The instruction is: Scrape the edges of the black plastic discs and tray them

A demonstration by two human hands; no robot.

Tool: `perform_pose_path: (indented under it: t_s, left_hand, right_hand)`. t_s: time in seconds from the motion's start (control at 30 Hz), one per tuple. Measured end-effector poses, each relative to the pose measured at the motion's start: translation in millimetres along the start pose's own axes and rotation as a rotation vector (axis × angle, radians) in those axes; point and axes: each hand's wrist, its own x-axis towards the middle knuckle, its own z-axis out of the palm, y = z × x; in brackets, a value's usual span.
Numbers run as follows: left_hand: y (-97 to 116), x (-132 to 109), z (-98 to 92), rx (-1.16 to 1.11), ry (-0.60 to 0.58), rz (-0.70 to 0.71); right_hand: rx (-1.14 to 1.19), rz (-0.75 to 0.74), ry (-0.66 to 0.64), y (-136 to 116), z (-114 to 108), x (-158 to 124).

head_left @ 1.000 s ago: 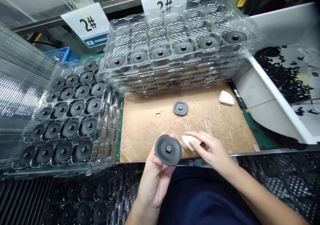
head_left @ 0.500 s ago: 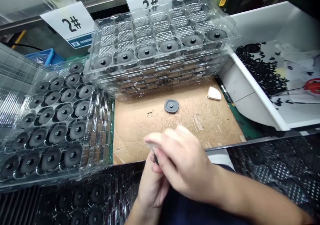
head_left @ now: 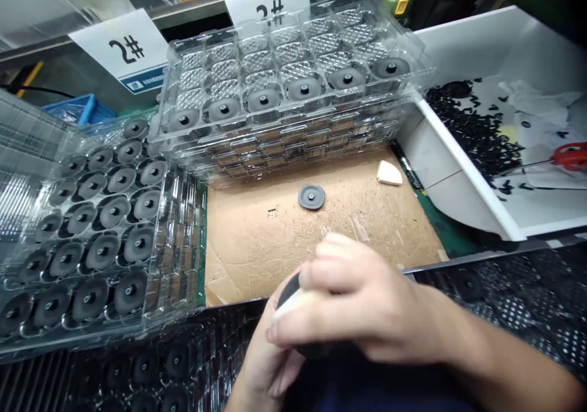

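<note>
The black disc (head_left: 288,288) sits close before you, cupped from below by your left hand (head_left: 268,363), fingers curled round its rim, likely to steady it. Your right hand (head_left: 367,308) covers it, fingers pinched shut on a pale wedge (head_left: 293,305) pressed to its face. A spare disc (head_left: 311,197) lies handy on the cardboard (head_left: 247,241).

Six black round rubber discs (head_left: 263,100) line the top clear plastic tray (head_left: 413,45); one loose disc (head_left: 311,197) lies on brown cardboard (head_left: 257,241); one white wedge (head_left: 389,173); two white "2#" signs (head_left: 123,54).
</note>
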Motion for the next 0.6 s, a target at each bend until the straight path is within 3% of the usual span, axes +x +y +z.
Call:
perform_pose_path:
  t_s: [0.07, 0.17, 0.27, 0.37, 0.43, 0.53, 0.6]
  left_hand:
    - [2.2, -2.3, -2.7, -0.027, -0.029, 0.005]
    - [4.6, -4.5, -8.0, -0.111, -0.057, -0.026]
    - [4.0, -2.0, -12.2, -0.162, -0.116, -0.042]
    - [3.8, 4.0, -13.2, -0.179, -0.185, -0.046]
    - [5.2, 7.5, -11.8, -0.173, -0.217, -0.059]
    - [7.0, 10.3, -7.4, -0.151, -0.215, -0.094]
    - [5.7, 10.5, -4.9, -0.14, -0.195, -0.099]
  right_hand:
    - [0.047, 0.111, -0.004, 13.1, 1.2, -3.2]
    - [0.038, 0.433, 0.083, 25.3, 14.7, -26.6]
    - [0.096, 0.666, 0.002, 29.0, 42.1, -61.7]
    - [0.104, 0.748, -0.08, 32.6, 61.8, -88.4]
    - [0.092, 0.782, -0.058, 35.2, 58.1, -93.0]
    - [0.035, 0.837, 0.096, 30.5, 29.6, -78.1]
    - [0.006, 0.733, 0.233, 20.0, 9.3, -58.5]
